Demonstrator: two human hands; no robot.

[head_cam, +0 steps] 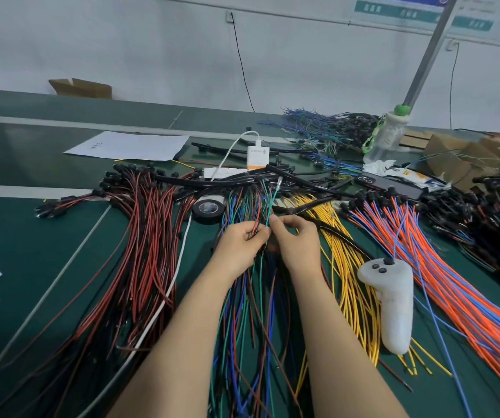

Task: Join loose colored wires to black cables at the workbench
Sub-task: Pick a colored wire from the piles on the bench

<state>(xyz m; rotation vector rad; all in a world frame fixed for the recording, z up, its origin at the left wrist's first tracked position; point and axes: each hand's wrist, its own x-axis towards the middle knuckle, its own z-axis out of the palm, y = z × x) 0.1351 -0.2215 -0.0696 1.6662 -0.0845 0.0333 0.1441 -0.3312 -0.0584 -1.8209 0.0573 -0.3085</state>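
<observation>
A green wire [268, 206] is held upright at the centre of the frame, rising from a mixed bundle of blue, green and red wires [242, 297] fanned toward the lower edge. Black cables [288, 179] are laid crosswise just above the bundle.

Matt green workbench [16, 236], glossy black tape roll [208, 208], white paper sheet [128, 145]

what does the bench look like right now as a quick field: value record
left hand: pinching thin wires from the mixed bundle
right hand: pinching a green wire
middle: mixed bundle of blue, green, red wires
left: red and black wires
right: yellow wires, orange and blue wires
other: tape roll, white controller
</observation>
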